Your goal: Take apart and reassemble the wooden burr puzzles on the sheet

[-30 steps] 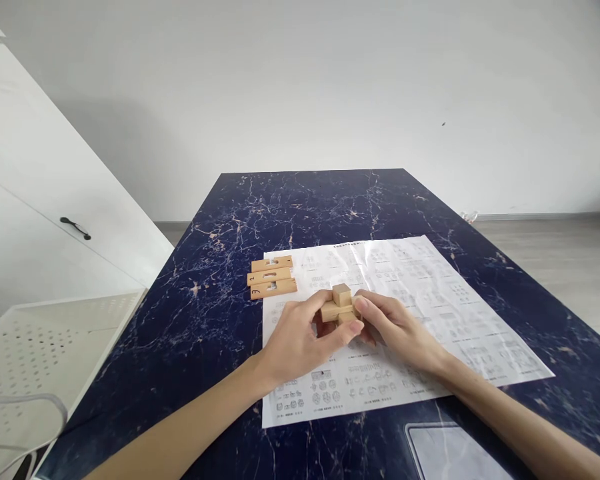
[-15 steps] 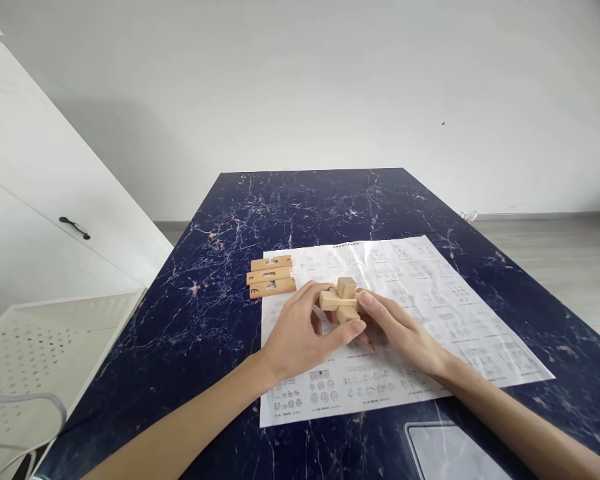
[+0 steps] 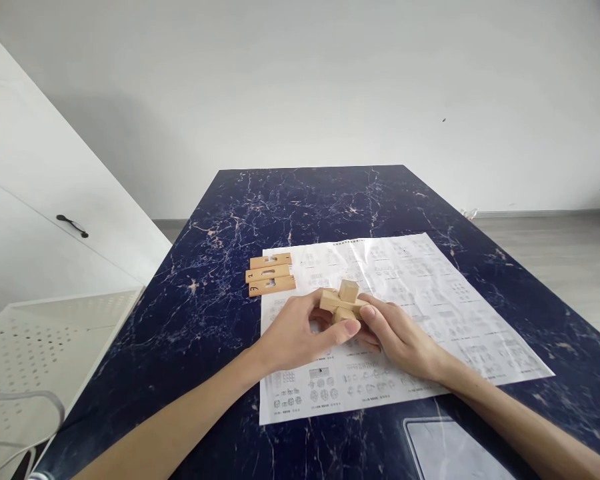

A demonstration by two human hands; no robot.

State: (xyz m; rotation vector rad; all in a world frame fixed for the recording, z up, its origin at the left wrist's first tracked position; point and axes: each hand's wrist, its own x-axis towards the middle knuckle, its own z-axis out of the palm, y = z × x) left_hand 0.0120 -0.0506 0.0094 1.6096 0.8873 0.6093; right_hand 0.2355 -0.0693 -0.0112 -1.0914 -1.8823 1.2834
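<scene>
A small wooden burr puzzle [image 3: 349, 291], made of crossed pale blocks, is held above the printed sheet [image 3: 450, 347]. My left hand [image 3: 300, 333] grips it from the left, its thumb along the near side and its fingers partly hidden behind. On the right, my right hand [image 3: 403, 340] has its thumb pressed to the end of a block, the other fingers curled underneath. Left of the hands lie three flat wooden pieces with cut-out notches, numbered in black: piece 1 [image 3: 283, 259], piece 2 [image 3: 254, 275] and piece 3 [image 3: 256, 289]. Part of the puzzle's underside is hidden by the fingers.
Everything rests on a dark blue marbled table [image 3: 290, 200]. A pale rectangular panel [image 3: 450, 447] lies at the near right. To the left stand a white cabinet [image 3: 40, 180] and a perforated white surface [image 3: 25, 353] with cables. A white wall is behind the table.
The burr puzzle has turned and tilted slightly between my hands, its near block now pointing more downward. Both hands keep hold of it; the camera view has shifted a little.
</scene>
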